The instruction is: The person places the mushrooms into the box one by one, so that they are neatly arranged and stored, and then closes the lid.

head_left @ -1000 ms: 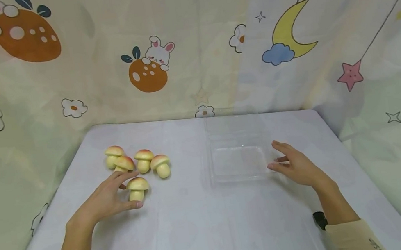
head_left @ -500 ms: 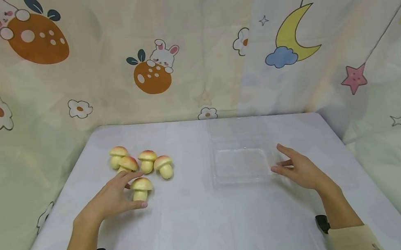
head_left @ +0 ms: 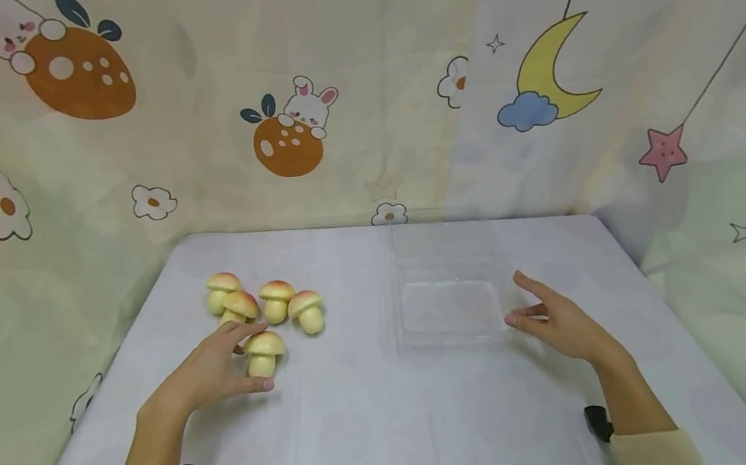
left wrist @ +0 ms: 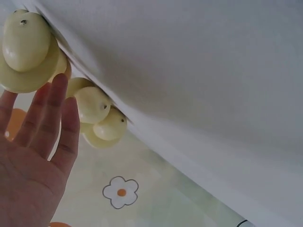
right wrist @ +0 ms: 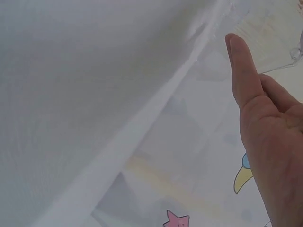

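Observation:
A toy mushroom [head_left: 264,352] with a yellow cap and pale stem stands on the table. My left hand [head_left: 207,368] is around it, thumb on the near side and fingers on the far side. In the left wrist view, the fingers of the left hand [left wrist: 40,137] are extended beside the mushroom [left wrist: 27,45], not curled round it. Just to the right of a clear plastic box [head_left: 452,337] is my right hand [head_left: 557,323], fingers loosely extended. Its fingertips lie close to the box's side; I cannot tell whether they touch.
Several more toy mushrooms, among them one at the right of the group [head_left: 308,313], sit behind my left hand. The box's clear lid [head_left: 443,238] stands raised at the back. A white cloth covers the table [head_left: 368,432], and printed curtains [head_left: 209,128] hang behind.
The head view has shifted slightly, so everything appears a little lower and further right. Both hands keep their places beside the mushroom and the box.

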